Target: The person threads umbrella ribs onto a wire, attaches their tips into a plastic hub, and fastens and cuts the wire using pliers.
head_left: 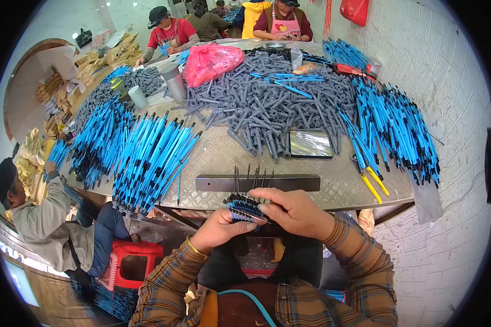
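Just in front of the table's near edge, my left hand (pixel 218 230) is wrapped round a bundle of blue rods (pixel 242 216) with black ends. Several thin dark metal shafts stand up from its top, and a thin pale strip or needle lies slantwise across the bundle. On the right side, my right hand (pixel 294 212) has its thumb and forefinger closed at the bundle's black ends; exactly which piece they pinch is hidden. Behind both hands, a dark metal bar (pixel 300 183) lies along the table edge.
A large heap of grey plastic pieces (pixel 289 111) covers the table's middle. Blue rods are stacked left (pixel 153 158) and right (pixel 395 128). Yellow-handled pliers (pixel 373 182), a clear-lidded box (pixel 311 144) and a pink bag (pixel 210 61) lie there. Other people sit left and across.
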Demonstrator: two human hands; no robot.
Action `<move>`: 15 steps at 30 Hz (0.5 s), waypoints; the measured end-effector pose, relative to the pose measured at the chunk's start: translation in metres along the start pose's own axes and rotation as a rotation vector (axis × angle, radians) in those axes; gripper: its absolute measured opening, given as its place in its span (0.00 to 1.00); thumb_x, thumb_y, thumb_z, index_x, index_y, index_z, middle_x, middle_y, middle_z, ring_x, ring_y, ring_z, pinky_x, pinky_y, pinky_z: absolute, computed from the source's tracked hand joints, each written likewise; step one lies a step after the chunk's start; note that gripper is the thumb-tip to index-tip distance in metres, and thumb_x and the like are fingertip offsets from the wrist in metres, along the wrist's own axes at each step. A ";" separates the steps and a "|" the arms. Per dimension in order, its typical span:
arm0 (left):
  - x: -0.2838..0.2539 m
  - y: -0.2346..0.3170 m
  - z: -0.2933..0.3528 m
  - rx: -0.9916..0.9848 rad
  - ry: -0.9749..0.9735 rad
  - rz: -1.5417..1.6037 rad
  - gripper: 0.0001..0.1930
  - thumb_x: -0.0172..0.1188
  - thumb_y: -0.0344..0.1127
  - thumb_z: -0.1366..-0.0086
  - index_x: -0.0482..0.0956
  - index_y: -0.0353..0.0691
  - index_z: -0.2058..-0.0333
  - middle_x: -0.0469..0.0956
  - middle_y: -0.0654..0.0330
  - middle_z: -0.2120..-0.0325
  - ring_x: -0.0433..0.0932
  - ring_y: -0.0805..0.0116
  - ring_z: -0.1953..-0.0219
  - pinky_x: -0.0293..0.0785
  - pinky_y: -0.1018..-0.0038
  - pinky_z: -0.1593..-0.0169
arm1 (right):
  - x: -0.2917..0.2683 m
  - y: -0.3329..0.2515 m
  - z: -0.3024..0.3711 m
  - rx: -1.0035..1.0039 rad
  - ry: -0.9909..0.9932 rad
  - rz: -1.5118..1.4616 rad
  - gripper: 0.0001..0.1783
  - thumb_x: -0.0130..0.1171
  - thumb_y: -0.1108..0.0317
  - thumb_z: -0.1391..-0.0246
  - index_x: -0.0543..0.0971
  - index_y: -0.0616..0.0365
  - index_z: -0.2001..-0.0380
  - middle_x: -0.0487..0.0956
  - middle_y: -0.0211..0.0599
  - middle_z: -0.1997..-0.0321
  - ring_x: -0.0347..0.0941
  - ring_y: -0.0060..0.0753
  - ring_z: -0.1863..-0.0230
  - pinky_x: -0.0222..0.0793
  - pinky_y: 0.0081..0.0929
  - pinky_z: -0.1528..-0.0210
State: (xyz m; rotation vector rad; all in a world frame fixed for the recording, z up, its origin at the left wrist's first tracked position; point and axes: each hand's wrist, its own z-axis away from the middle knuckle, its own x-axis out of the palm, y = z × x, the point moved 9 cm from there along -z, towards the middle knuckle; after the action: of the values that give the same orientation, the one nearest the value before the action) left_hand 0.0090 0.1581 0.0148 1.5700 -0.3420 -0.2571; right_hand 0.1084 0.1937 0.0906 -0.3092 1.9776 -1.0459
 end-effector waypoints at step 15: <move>0.003 0.002 0.001 0.028 -0.011 -0.043 0.09 0.57 0.29 0.40 0.78 0.37 0.60 0.78 0.65 0.63 0.73 0.78 0.59 0.69 0.79 0.54 | -0.008 -0.021 -0.001 -0.226 0.049 0.201 0.17 0.53 0.67 0.48 0.73 0.53 0.53 0.78 0.41 0.74 0.75 0.38 0.74 0.69 0.27 0.72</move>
State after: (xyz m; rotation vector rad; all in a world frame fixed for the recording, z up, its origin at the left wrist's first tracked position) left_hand 0.0115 0.1565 0.0167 1.6054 -0.3218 -0.2953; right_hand 0.1092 0.1854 0.1109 -0.2018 2.1255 -0.7106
